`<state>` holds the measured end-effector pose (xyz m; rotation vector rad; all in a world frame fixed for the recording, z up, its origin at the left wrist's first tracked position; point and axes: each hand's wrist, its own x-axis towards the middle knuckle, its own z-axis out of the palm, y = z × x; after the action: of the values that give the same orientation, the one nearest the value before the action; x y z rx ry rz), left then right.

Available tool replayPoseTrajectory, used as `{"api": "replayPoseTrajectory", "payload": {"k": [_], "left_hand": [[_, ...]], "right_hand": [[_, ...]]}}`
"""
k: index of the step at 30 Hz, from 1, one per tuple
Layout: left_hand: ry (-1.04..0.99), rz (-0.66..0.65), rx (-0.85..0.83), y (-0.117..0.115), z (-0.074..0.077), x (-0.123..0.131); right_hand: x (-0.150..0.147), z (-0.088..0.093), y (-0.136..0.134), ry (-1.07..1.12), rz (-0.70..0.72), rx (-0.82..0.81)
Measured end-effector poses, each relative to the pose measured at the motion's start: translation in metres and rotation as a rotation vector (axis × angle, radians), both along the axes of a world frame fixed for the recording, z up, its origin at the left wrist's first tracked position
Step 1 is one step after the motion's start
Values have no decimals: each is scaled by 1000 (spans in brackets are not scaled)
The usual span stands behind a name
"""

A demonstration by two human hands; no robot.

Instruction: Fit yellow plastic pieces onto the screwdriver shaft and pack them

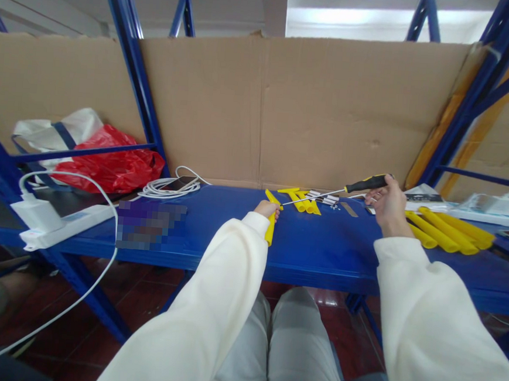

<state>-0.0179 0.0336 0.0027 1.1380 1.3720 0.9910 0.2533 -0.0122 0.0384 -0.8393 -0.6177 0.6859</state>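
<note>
My left hand (pixel 267 209) is closed around a yellow T-shaped plastic piece (pixel 270 234), which sits upright just above the blue tabletop. In my right hand (pixel 389 208) is the end of the black and yellow handle of a long screwdriver (pixel 367 183). Its thin shaft slants down to the left, and the tip meets the yellow piece at my left fingers. Whether the tip sits in a screw is too small to see. Behind lie several more yellow T-shaped pieces (pixel 300 202), with small whitish parts (pixel 320 197) and tiny metal bits (pixel 334 207) beside them.
Several yellow tubes (pixel 449 232) lie right of my right hand. A white power strip (pixel 69 226) with a charger and hanging cable is at the left, near a coiled white cable (pixel 162 188) and a red bag (pixel 107 158). Cardboard (pixel 331 114) walls the back between blue posts.
</note>
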Motion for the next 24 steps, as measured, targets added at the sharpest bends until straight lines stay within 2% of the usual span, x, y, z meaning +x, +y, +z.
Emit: {"api": "replayPoseTrajectory", "payload": {"k": [5, 11, 15, 18, 21, 24], "left_hand": [[17, -11, 6, 0, 1, 0], [21, -17, -4, -1, 2, 0], [18, -10, -12, -1, 2, 0], [21, -3, -10, 0, 1, 1], [23, 0, 3, 3, -1, 1], [19, -2, 16, 6, -4, 1]], "right_hand": [[-8, 4, -8, 36, -24, 12], [0, 4, -7, 159, 121, -23], [6, 2, -3, 134, 181, 2], [6, 1, -2, 88, 146, -19], [8, -2, 1, 31, 71, 29], [15, -6, 8, 19, 59, 49]]}}
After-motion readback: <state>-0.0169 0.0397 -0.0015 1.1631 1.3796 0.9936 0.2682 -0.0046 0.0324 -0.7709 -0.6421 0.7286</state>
